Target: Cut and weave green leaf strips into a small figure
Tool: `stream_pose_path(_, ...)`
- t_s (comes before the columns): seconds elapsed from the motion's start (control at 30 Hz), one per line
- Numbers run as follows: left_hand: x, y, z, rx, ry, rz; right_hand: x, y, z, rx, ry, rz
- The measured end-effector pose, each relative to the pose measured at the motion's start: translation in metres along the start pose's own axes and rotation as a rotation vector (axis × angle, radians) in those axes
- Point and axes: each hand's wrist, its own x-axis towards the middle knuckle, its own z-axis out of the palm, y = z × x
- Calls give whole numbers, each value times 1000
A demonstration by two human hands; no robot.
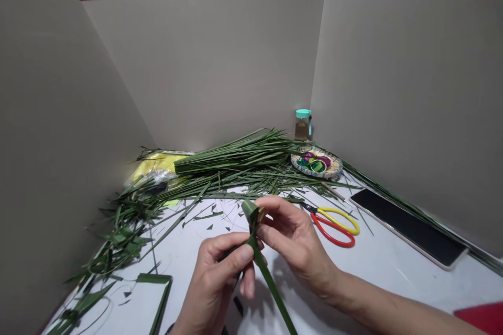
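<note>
Near the front of the desk, left hand and right hand pinch a folded leaf strip between their fingers; long tail runs down past the left hand.

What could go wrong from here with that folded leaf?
The folded green leaf is pinched only between the fingers of the left hand and right hand, so it might spring loose if either grip eases. The scissors lie close to the right hand, their blades among loose leaf strips, so a careless move might catch them.
</note>
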Motion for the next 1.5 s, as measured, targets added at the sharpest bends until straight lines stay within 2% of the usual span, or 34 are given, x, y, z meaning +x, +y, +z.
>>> stream_pose_path(0.23,-2,-1,-1,-18,0,-6,-1,-4,5,131,82,146)
stream_pose_path(0.37,-1,0,-2,-35,-30,-28,3,-8,3,155,-4,254)
stream_pose_path(0.57,1,2,-2,-50,-75,-50,6,-8,2,309,-64,288)
stream_pose_path(0.7,1,2,0,-52,-71,-73,8,-6,-4,296,-121,266)
stream_pose_path(0.83,0,3,1,-51,-57,-75,8,-8,-7,139,-147,222)
stream_pose_path(1.03,-2,1,1,-39,-18,-58,4,-10,0,-112,15,183)
stream_pose_path(1.17,-1,-1,1,-56,-13,-41,1,-7,1,-135,53,144)
stream_pose_path(1.37,2,-2,2,-101,-23,-49,-3,0,3,-34,78,138)
stream_pose_path(1.5,1,-3,1,-87,-6,-35,-2,-1,1,-117,68,86)
